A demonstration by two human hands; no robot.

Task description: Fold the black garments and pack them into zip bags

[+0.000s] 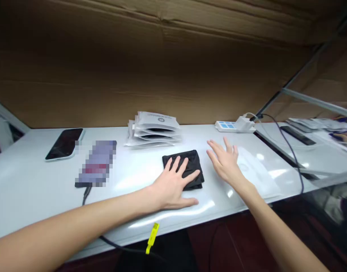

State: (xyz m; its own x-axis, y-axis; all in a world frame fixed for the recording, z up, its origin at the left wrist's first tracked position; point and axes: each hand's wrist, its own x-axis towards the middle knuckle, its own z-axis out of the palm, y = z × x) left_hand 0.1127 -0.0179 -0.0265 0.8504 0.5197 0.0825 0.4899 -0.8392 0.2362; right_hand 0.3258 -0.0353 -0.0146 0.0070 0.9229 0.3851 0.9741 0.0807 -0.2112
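A folded black cloth-like item (192,160) lies on the white table (28,196) in front of me. My left hand (173,185) rests on its left part with the fingers spread, holding nothing. To the right of the black item, my right hand (224,160) hovers with its fingers apart and nothing in them. A clear and white plastic bag (256,173) lies flat beside and partly behind my right hand. Behind the black item sits a stack of white packets (158,122), some with dark contents showing.
Two phones, one dark-screened (65,143) and one blurred (96,164) with a cable, lie at the left. A power strip (225,126) with a charger stands at the back right. A yellow tag (152,236) hangs on the cable. Another person's hand (346,138) shows far right.
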